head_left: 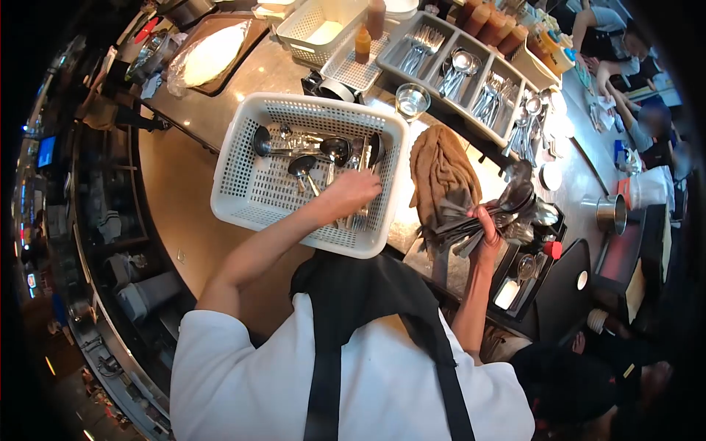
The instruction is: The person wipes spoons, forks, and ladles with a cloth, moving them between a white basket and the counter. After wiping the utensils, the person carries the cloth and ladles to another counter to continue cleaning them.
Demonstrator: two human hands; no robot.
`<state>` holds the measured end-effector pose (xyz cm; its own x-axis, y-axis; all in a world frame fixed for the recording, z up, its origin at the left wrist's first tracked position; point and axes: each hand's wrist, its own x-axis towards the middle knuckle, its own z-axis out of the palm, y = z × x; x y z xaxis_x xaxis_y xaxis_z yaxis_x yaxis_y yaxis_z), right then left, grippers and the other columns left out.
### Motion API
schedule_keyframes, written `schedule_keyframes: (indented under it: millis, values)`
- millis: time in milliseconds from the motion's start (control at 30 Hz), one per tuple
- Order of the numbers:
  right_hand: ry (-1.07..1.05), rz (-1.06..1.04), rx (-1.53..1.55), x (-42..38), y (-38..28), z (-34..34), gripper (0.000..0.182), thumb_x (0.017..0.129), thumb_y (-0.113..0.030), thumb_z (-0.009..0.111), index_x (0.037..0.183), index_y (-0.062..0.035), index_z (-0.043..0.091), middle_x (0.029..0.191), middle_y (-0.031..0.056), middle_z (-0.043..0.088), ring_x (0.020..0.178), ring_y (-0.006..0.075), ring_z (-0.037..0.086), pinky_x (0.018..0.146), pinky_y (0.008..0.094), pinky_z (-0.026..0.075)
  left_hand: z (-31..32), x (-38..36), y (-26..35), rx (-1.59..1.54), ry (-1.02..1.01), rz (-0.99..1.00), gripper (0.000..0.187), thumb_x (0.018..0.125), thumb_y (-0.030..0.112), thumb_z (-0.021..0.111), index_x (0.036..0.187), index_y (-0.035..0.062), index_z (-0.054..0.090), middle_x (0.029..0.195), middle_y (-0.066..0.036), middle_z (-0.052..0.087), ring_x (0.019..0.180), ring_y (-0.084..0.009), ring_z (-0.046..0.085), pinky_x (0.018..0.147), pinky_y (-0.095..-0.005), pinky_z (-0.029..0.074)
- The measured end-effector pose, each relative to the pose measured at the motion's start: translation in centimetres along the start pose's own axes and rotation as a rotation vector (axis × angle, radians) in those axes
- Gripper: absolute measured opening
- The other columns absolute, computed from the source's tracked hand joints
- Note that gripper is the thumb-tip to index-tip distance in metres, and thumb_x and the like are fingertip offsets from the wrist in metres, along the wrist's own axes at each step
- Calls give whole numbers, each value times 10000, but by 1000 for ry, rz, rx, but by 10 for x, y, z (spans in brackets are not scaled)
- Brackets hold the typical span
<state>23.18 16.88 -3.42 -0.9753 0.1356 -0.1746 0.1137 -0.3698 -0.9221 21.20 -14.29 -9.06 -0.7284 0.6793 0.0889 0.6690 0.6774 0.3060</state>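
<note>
My left hand (pixel 348 195) reaches into a white perforated basket (pixel 224 169), its fingers bent among utensils at the right side; what they hold, if anything, is hidden. Several black ladles (pixel 301 166) and metal utensils lie in the basket. My right hand (pixel 487 229) is closed around a bundle of metal spoons and ladles (pixel 515 197), right of the basket. A brown cloth (pixel 445 165) lies between the basket and the bundle, partly behind the handles.
A grey divided tray (pixel 434 65) with sorted cutlery stands beyond the cloth, near a glass bowl (pixel 412 100) and sauce bottles (pixel 362 44). A black container (pixel 548 257) is at the right. Other people stand at the upper right and lower right.
</note>
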Motion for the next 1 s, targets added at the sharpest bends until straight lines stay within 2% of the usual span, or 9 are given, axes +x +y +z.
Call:
schedule_keyframes:
  millis: [133,200,333,400,467,533,600,700,1000]
  values:
    - [-88,-398,-664,27,44,-53,286,892,-223,633,1087,-13,644,1008,88,662,976,216,614,905,375,456,10,3,-7,308,-46,109,118,749,167,635,863,139,649,927,15,582,981,-166,535,812,-321,405]
    - [-96,-324,-912,35,90,-78,345,966,-286,549,1203,-52,640,1216,129,633,1139,272,577,963,387,426,13,3,-10,311,-28,102,121,754,196,636,869,162,651,921,34,570,983,-153,527,807,-331,404]
    - [-83,-569,-1037,47,130,-61,312,951,-183,538,1212,-32,621,1194,141,642,1121,288,587,960,383,426,10,4,-23,329,-111,158,105,791,192,599,887,179,641,951,45,555,1041,-162,510,871,-350,402]
    - [-127,-687,-1052,45,135,-62,311,924,-152,567,1201,-19,618,1175,148,650,1109,300,592,960,387,425,8,3,-35,341,-40,382,119,819,187,572,925,189,626,971,42,554,1111,-176,491,970,-370,381]
    - [-83,-836,-930,38,99,-19,275,792,-140,679,1040,-19,672,1022,154,686,949,335,646,833,411,480,-2,-2,-26,367,-27,397,125,845,181,553,955,151,604,951,4,566,1110,-207,512,1044,-415,349]
    - [-58,-877,-992,39,92,-10,248,772,-141,679,989,-21,686,977,152,690,888,360,646,779,423,483,-31,-8,3,195,164,222,112,843,152,562,940,106,594,939,-39,590,1041,-224,550,1060,-455,337]
    - [-41,-857,-1001,36,91,-13,245,778,-136,674,994,-21,683,979,153,689,890,356,647,782,420,485,-47,-17,31,-114,291,166,88,858,93,571,921,32,575,877,-118,598,910,-274,600,927,-448,442]
    - [-27,-743,-921,36,101,-22,255,783,-129,659,1014,-22,677,976,154,687,900,358,646,783,424,486,-73,-15,61,-571,582,-694,158,916,67,526,806,-41,562,635,-172,559,589,-351,595,543,-455,444]
    - [-34,-698,-874,40,104,-20,263,793,-129,646,1031,-18,666,1014,162,680,929,357,644,802,425,486,7,-41,-22,-41,211,-764,147,776,129,647,766,-17,647,752,-234,643,721,-411,639,661,-477,521]
